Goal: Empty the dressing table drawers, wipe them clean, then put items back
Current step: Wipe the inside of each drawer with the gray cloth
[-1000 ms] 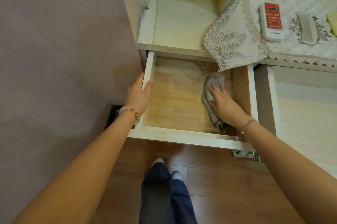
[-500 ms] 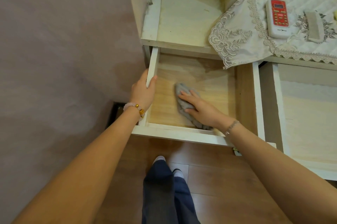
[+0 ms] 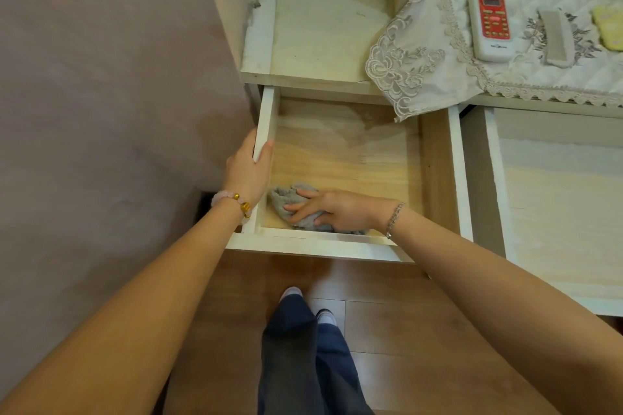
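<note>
right hand (image 3: 340, 210): fingers laid out nearly straight and slightly spread, pressing a crumpled grey cloth (image 3: 286, 200) flat against the wooden bottom of the pulled-out drawer (image 3: 320, 241), in its near left corner, just beside the front wall; part of the cloth is hidden beneath the palm. left hand (image 3: 247, 171): clasps the top edge of the drawer's left side wall, thumb tip on the inner face, the fingers over the outer face and out of sight. a pink bead bracelet (image 3: 236, 202) with gold beads sits on the left wrist, a thin silver chain bracelet (image 3: 392, 219) on the right. apart from the cloth and hand, the drawer shows only bare wood. to its right, a second drawer (image 3: 494, 178) also stands pulled out, its pale bottom bare. above the first drawer, an open pale shelf compartment (image 3: 330, 26). on the table top to the right, a lace-edged cloth cover (image 3: 414, 67) hangs over the edge, one corner drooping above the first drawer; on it lie a red-and-white remote control (image 3: 490, 26), a grey comb (image 3: 556, 40) just beside it, and a yellow object (image 3: 610, 26) cut off by the frame edge. below: brown wooden floor (image 3: 387, 313) and the person's dark trousers (image 3: 303, 364). left: mauve wall (image 3: 101, 111).
</note>
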The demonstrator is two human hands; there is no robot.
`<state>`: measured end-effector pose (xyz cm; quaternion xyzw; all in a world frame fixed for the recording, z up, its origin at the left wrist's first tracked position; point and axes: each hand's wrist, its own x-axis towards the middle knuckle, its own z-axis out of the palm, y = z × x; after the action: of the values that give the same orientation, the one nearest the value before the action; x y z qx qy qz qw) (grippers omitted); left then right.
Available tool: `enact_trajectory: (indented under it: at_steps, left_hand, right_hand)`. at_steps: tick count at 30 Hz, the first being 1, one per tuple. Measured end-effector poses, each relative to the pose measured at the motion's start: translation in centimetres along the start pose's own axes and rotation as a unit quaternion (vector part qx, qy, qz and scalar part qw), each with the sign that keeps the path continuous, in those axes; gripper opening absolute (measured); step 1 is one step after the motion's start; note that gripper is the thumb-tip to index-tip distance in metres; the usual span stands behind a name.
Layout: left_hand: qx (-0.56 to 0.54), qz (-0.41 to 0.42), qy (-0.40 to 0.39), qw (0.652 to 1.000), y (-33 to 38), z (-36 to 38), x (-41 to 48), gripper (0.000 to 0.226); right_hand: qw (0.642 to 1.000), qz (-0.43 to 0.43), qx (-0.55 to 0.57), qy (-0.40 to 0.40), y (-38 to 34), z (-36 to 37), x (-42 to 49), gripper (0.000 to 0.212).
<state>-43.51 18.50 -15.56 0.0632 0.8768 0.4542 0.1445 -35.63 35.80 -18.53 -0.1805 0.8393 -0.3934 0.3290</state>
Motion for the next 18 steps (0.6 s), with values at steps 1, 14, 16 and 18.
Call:
enact_trajectory:
  at_steps: [1, 14, 16, 18]
  left_hand:
    - [0.000, 0.000, -0.001, 1.000, 0.0, 0.0, 0.0, 0.037]
    - [-0.018, -0.013, -0.008, 1.000, 0.1, 0.1, -0.1, 0.038]
    - [-0.024, -0.014, -0.009, 1.000, -0.1, 0.2, 0.0, 0.039]
    - [-0.024, -0.014, -0.008, 1.000, -0.2, 0.2, 0.1, 0.040]
  right_hand:
    - [1.000, 0.005, 0.003, 0.007, 0.4, 0.0, -0.7, 0.047]
    - [0.962, 0.184, -0.039, 0.198, 5.1, -0.9, -8.8, 0.049]
    - [0.937, 0.227, -0.051, 0.261, 5.3, -1.1, -8.5, 0.047]
    - [0.910, 0.260, -0.022, 0.322, 5.1, -1.5, -7.9, 0.046]
